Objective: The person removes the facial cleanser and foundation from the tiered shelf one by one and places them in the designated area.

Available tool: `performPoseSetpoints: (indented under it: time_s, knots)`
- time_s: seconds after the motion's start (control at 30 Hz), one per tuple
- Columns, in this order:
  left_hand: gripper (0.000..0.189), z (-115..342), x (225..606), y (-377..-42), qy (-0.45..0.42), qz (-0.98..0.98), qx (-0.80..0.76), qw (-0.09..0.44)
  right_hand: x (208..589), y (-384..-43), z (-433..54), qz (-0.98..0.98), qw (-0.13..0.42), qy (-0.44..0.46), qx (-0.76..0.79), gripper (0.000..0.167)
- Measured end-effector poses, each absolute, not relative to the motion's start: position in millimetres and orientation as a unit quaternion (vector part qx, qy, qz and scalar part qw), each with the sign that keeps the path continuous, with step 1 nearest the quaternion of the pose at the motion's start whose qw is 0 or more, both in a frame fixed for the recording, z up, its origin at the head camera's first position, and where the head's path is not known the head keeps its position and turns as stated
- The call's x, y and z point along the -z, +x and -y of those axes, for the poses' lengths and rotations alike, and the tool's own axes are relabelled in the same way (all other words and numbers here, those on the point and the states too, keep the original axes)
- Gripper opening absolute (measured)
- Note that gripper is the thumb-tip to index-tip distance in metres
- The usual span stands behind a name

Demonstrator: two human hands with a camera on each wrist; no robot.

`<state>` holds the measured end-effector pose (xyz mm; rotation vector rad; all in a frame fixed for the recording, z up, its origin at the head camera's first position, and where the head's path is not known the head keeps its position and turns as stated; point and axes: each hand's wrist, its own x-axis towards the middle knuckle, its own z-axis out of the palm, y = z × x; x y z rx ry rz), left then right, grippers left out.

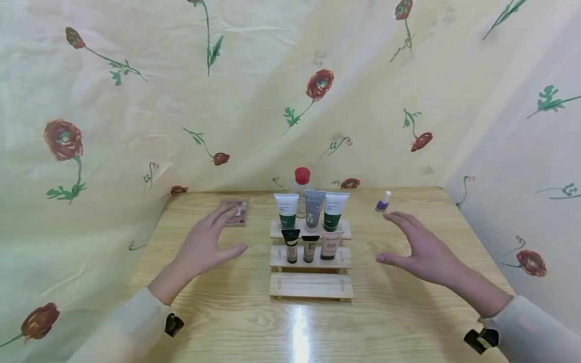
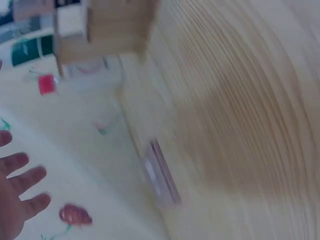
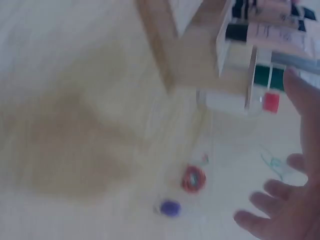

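Note:
My left hand (image 1: 204, 246) hovers over the table on the left, fingers extended and thumb apart, holding nothing. Near its fingertips lies an eyeshadow palette (image 1: 242, 214), partly covered by them. My right hand (image 1: 424, 252) is held likewise on the right, its fingers just in front of a purple nail polish bottle (image 1: 382, 204). Between the hands stands a wooden tiered rack (image 1: 310, 286). Its top step bears two white-and-green tubes (image 1: 287, 207) and a grey tube (image 1: 313, 209). On the middle step are a black tube (image 1: 292, 249), a small dark-capped tube (image 1: 309, 249) and a pink tube (image 1: 331, 245).
Behind the rack stands a clear bottle with a red cap (image 1: 302, 175), partly hidden by the tubes. The wooden table (image 1: 227, 322) ends at a flower-patterned cloth (image 1: 254, 91) at the back and sides. The rack's lowest step shows bare wood.

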<state>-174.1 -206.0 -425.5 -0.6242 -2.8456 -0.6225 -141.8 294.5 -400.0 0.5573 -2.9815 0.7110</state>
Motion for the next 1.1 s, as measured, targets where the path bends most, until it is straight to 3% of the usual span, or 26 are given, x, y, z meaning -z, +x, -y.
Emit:
performPoseSetpoints:
  time_s: [0.17, 0.3, 0.63, 1.1]
  knots:
    - [0.070, 176.2, 428.4, -168.6, -0.205, 0.901, 0.382, 0.026, 425.8, -132.0, -278.5, 0.913, -0.063, 0.139, -0.377, 0.072]
    - [0.063, 154.0, 435.1, -169.2, -0.222, 0.856, 0.467, -0.011, 450.1, -129.9, -268.2, 0.877, -0.130, 0.084, -0.456, 0.062]
    - [0.059, 121.1, 447.8, -170.9, -0.233, 0.818, 0.524, -0.045, 491.4, -122.9, -250.6, 0.810, -0.196, 0.043, -0.552, 0.062]
    - [0.034, 105.2, 446.3, -168.5, -0.224, 0.801, 0.551, -0.066, 503.4, -113.9, -239.4, 0.781, -0.225, 0.026, -0.583, 0.066]
